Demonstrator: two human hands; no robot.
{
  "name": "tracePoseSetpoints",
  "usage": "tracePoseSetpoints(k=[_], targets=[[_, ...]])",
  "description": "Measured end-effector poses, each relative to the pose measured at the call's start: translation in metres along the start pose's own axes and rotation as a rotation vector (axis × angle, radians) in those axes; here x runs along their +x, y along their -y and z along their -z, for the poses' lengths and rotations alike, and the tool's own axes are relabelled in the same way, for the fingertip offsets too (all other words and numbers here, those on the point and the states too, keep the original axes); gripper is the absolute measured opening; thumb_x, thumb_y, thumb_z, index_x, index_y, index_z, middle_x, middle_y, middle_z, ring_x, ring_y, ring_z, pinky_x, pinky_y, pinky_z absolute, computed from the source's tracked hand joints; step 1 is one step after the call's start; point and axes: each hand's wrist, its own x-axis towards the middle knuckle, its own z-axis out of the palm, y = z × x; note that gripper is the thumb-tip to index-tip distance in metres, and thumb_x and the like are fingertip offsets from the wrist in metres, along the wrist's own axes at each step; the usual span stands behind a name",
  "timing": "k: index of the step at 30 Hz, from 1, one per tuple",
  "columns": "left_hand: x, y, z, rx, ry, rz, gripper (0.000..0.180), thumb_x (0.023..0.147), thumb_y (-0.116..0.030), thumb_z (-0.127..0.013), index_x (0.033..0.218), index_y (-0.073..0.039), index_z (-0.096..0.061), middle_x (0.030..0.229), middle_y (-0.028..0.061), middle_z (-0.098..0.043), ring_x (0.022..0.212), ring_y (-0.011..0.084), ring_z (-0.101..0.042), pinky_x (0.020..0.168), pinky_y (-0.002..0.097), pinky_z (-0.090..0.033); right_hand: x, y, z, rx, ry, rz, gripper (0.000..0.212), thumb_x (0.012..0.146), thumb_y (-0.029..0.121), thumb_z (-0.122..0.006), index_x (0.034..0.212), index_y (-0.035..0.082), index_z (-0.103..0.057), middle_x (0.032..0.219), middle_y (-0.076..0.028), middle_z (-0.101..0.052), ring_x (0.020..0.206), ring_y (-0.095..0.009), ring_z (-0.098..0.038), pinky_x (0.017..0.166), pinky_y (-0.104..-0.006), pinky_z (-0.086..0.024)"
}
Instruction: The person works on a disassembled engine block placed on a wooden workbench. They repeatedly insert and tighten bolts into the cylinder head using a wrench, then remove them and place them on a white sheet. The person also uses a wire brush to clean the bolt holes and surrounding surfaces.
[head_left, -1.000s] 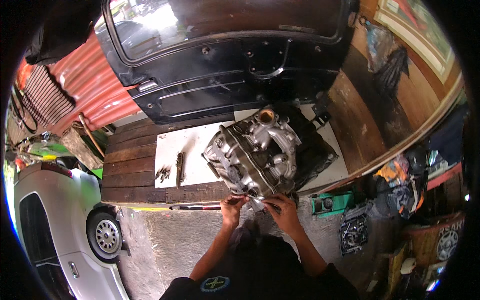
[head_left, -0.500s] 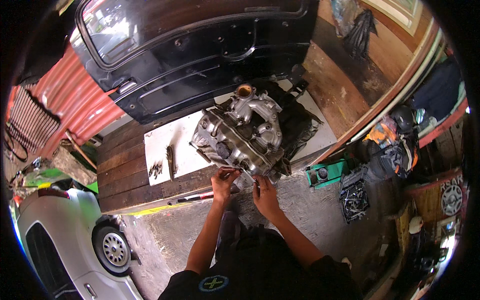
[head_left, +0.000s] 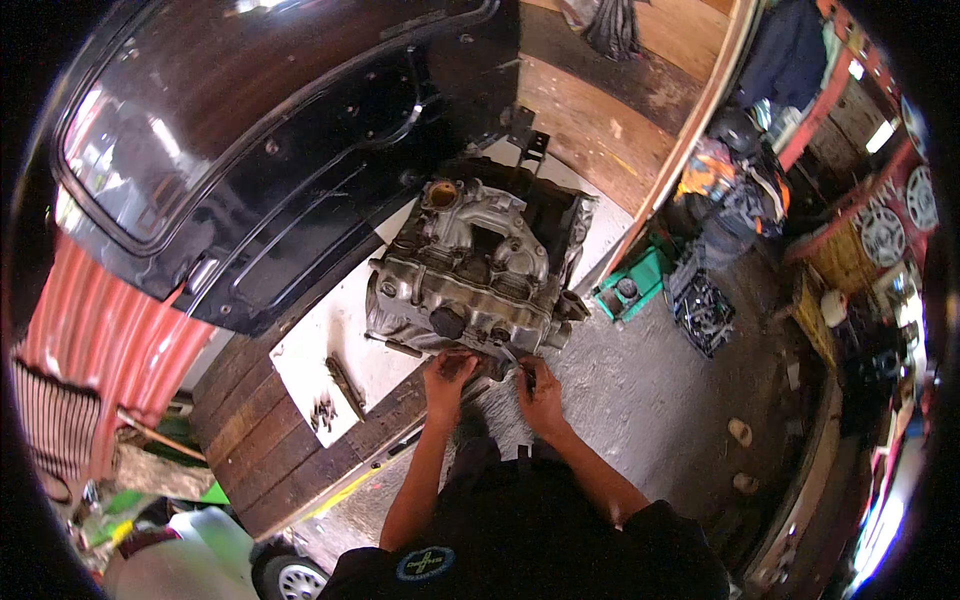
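Note:
A metal engine cylinder head (head_left: 470, 295) with its cover and a curved intake manifold (head_left: 480, 222) sits on a white board (head_left: 320, 345) on a wooden bench. A round dark cap (head_left: 447, 321) tops the cover. At the near edge of the engine part, my left hand (head_left: 450, 380) has its fingers bent together; what they hold, if anything, is too small and dark to name. My right hand (head_left: 541, 395) is just to its right, its fingers pinched round a small slim piece. A thin pale metal strip (head_left: 509, 353) shows close to the right fingertips.
Left on the board lie a long metal tool (head_left: 345, 388) and several small dark parts (head_left: 322, 412). A black vehicle door panel (head_left: 290, 180) stands behind. Right on the floor are a green case (head_left: 633, 283) and a tray of tools (head_left: 703, 308).
My view has turned to the right, so the bench appears more slanted. Both hands stay at the engine part's near edge, slightly farther apart. The pale strip between them shows less.

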Motion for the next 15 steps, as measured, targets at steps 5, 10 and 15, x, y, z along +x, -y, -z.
tracePoseSetpoints(k=[5,10,15], targets=[[0.014,0.002,0.031,-0.129,0.142,0.081,0.015,0.088,-0.008,-0.068,0.098,0.002,-0.065,0.092,0.0089,-0.068,0.084,0.0178,-0.066,0.080,0.0311,-0.053,-0.011,-0.006,-0.045,0.029,-0.245,-0.047,0.016,0.094,0.009,-0.056,0.108,0.001,-0.054,0.089,-0.017,-0.064,0.079,-0.028,-0.066,0.070,-0.0367,-0.051],[0.020,-0.012,0.045,-0.066,0.198,0.058,0.018,0.091,-0.013,-0.065,0.099,0.003,-0.064,0.090,0.0091,-0.068,0.082,0.0184,-0.066,0.077,0.0313,-0.053,-0.013,-0.001,-0.072,0.138,-0.377,-0.178,0.019,0.095,0.013,-0.055,0.106,-0.002,-0.055,0.075,-0.019,-0.062,0.062,-0.034,-0.061,0.056,-0.0409,-0.047],[0.018,-0.006,0.062,-0.129,0.160,0.092,0.018,0.092,-0.016,-0.064,0.098,0.001,-0.065,0.090,0.0088,-0.068,0.080,0.0188,-0.066,0.075,0.0332,-0.054,-0.008,0.000,-0.101,0.062,-0.367,-0.244,0.034,0.101,0.028,-0.047,0.087,0.000,-0.061,0.062,-0.012,-0.057,0.053,-0.019,-0.053,0.051,-0.0368,-0.042]])
